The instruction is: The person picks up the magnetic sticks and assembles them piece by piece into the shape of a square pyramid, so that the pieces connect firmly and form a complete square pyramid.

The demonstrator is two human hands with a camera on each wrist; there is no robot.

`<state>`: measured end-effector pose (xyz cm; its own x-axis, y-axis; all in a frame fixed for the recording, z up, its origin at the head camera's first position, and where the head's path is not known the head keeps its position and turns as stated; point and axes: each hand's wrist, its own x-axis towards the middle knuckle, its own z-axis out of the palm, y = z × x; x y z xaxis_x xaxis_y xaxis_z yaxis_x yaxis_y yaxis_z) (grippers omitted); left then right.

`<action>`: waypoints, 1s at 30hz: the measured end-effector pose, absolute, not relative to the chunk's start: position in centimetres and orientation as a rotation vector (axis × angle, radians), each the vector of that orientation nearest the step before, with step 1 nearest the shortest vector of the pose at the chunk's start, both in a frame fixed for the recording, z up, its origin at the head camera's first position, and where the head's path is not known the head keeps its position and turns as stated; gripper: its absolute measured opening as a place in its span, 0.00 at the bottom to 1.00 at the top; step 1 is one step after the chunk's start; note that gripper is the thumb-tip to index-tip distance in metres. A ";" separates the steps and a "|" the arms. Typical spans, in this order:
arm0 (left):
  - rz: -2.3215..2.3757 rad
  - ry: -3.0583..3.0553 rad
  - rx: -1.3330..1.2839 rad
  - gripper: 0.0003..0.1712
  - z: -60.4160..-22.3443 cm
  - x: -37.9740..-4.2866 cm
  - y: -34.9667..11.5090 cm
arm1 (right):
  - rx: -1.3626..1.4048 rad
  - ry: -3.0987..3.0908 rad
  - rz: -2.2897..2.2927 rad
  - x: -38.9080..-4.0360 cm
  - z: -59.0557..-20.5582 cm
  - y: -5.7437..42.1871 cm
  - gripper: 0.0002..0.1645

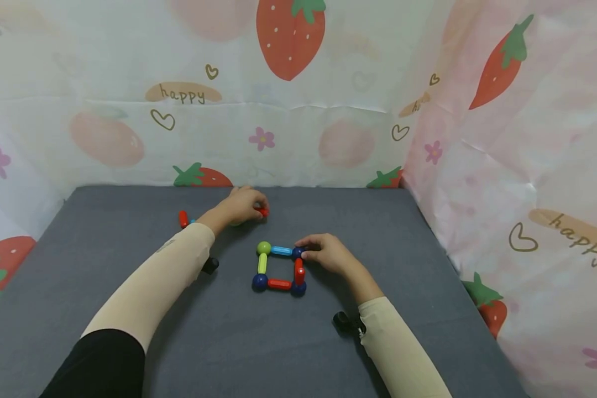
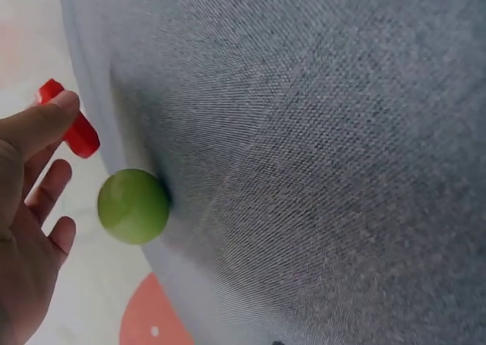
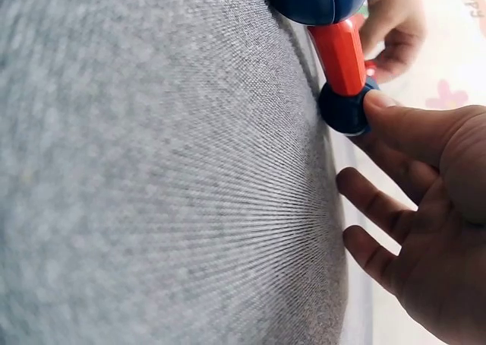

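In the head view my left hand is near the table's far edge. It pinches a short red rod between thumb and fingers, as the left wrist view shows. Below that hand a green ball lies on the cloth. My right hand pinches a dark blue ball at the far right corner of a square. This square joins a light green ball, dark blue balls and blue, green and red rods. At its near right corner, another red rod sticks up from the ball.
Grey cloth covers the table. Partly behind the left forearm lie a red rod and a bit of blue. Strawberry-print sheets hang behind and to the right. A black wrist camera sits at the right wrist.
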<state>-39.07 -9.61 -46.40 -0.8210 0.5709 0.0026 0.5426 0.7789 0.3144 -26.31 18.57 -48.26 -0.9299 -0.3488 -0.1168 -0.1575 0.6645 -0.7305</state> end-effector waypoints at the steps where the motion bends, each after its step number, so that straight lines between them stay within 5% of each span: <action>1: 0.490 2.876 0.911 0.06 -46.3 -38.9 -9.7 | -0.410 2.637 -1.119 -26.3 -48.3 18.5 0.15; 16: 0.932 2.805 0.851 0.14 -44.0 -33.9 -10.9 | -0.405 2.665 -1.096 -26.2 -48.2 18.2 0.15; 30: 1.218 2.723 0.708 0.12 -43.8 -28.7 -12.0 | -0.407 2.660 -1.099 -26.0 -48.1 18.2 0.16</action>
